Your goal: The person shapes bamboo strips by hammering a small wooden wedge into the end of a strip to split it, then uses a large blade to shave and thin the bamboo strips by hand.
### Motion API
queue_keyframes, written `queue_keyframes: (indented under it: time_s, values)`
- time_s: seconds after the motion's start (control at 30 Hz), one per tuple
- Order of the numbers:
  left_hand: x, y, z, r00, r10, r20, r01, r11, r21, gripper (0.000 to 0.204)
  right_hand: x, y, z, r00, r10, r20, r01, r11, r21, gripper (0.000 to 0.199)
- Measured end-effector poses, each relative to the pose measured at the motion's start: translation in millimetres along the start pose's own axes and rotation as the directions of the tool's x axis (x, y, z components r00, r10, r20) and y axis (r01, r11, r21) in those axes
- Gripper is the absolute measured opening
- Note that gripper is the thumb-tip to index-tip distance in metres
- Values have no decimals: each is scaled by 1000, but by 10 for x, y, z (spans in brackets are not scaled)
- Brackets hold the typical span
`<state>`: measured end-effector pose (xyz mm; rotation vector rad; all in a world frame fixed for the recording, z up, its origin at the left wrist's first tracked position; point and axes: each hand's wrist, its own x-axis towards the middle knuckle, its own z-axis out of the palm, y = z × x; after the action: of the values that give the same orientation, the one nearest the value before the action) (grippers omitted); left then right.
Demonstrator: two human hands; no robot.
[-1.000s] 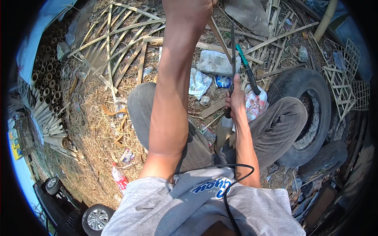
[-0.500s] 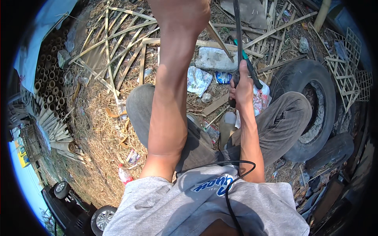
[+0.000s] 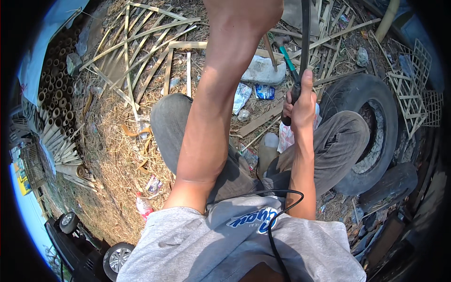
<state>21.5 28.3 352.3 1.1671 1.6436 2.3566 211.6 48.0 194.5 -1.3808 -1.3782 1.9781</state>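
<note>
My right hand (image 3: 300, 105) is closed round the dark handle of a long, narrow black-bladed knife (image 3: 305, 42). Its blade points away from me and runs out of the top of the view. My left hand (image 3: 246, 14) is at the top edge, back of the hand toward me, with its fingers hidden. Just past its wrist, the end of a thin brown bamboo strip (image 3: 269, 49) comes down to a whitish stone block (image 3: 263, 71); whether my left hand holds it is hidden. Beside the blade lies a green and black handled tool (image 3: 288, 61), partly covered by my right hand.
Bamboo slats (image 3: 183, 45) are scattered ahead on dry straw. At right stands a large tyre (image 3: 345, 98) near a woven lattice (image 3: 408, 101). Bamboo poles (image 3: 58, 94) are stacked at left. A blue packet (image 3: 264, 92) lies by the block. A black cable (image 3: 270, 221) hangs over my shirt.
My left hand and forearm have swung to the right. The knife and my right hand have shifted slightly right, and the view has moved a little.
</note>
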Motion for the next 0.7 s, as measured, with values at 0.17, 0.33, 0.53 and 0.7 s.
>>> queue_keyframes:
  time_s: [0.17,0.33,0.53,0.7]
  values:
    - [47,-199,6,870,479,113,-442,659,609,15,445,1134,-205,872,488,-35,-488,873,10,80]
    - [222,-323,-48,722,662,203,-581,420,697,14,434,874,-72,919,385,-82,-389,920,-43,77]
    - [-30,-99,-144,989,143,-46,-135,981,142,12,-63,174,99,995,97,18,-97,995,-9,77]
    - [41,-13,-55,995,-88,-56,74,975,-210,26,394,1445,19,890,426,-163,-416,904,95,82]
